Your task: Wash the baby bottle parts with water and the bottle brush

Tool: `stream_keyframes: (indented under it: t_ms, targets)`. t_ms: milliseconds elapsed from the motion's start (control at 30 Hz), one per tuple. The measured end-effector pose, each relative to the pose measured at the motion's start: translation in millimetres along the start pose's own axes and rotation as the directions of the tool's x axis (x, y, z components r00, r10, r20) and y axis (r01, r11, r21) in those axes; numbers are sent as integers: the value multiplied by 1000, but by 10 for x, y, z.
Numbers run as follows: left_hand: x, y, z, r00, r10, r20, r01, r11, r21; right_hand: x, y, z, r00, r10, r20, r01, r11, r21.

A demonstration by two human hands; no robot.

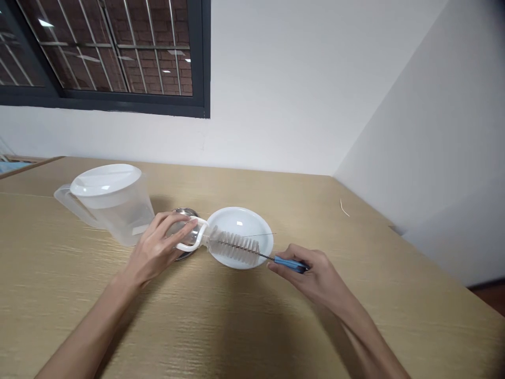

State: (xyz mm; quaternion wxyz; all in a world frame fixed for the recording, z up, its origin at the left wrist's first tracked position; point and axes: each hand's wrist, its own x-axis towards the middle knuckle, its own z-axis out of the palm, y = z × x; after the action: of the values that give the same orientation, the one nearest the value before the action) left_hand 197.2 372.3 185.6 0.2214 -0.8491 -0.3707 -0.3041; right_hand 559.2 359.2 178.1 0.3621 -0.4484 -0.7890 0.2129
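My left hand [155, 245] is wrapped round a small clear bottle [191, 234] with a white loop handle, tipped on its side with its mouth to the right. In my right hand [311, 268] is the blue handle of a bottle brush [236, 247]. Its white bristles lie mostly outside the bottle, and the brush's tip is at the bottle's mouth; whether it is inside I cannot tell. Both are above a white bowl [265, 237] on the table. Under and behind my left hand, partly hidden, sits a shiny metal dish [187, 211].
A translucent plastic pitcher [122, 210] with a white lid stands on the left of the wooden table [189, 326]. A thin pale strip [344, 208] lies at the back right. Behind the table rises a white wall [276, 105] with a barred window [118, 47].
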Motion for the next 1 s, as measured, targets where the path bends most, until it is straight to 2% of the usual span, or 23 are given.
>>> stream_keyframes:
  t_ms: [133, 367, 467, 533, 667, 767, 833, 1000]
  targets:
    - [23, 20, 4, 1000, 24, -12, -25, 1000, -12, 19, -52, -10, 985, 164, 44, -167, 983, 72]
    - [29, 37, 14, 998, 54, -17, -55, 998, -19, 50, -160, -17, 944, 282, 171, -311, 933, 179]
    - [21, 21, 8, 1000, 25, -10, -25, 1000, -13, 43, -101, 10, 950, 275, 147, -292, 950, 113]
    - [13, 5, 3, 1000, -9, 4, 9, 1000, -7, 34, -40, 22, 966, 244, 88, -248, 968, 34]
    - [0, -12, 6, 999, -28, 24, 28, 999, -30, 18, 63, 28, 996, 32, -84, -37, 998, -52]
    - [-10, -9, 17, 999, -26, 30, 27, 999, -24, 16, 86, 37, 990, -79, -119, 75, 997, -33]
    - [-14, -4, 23, 999, -27, 23, 27, 999, -20, 16, 83, 46, 992, -66, -109, 67, 998, -1]
    - [-4, 19, 20, 1000, -1, 5, 1, 999, -35, 12, 51, 52, 996, 66, -66, -61, 996, 64]
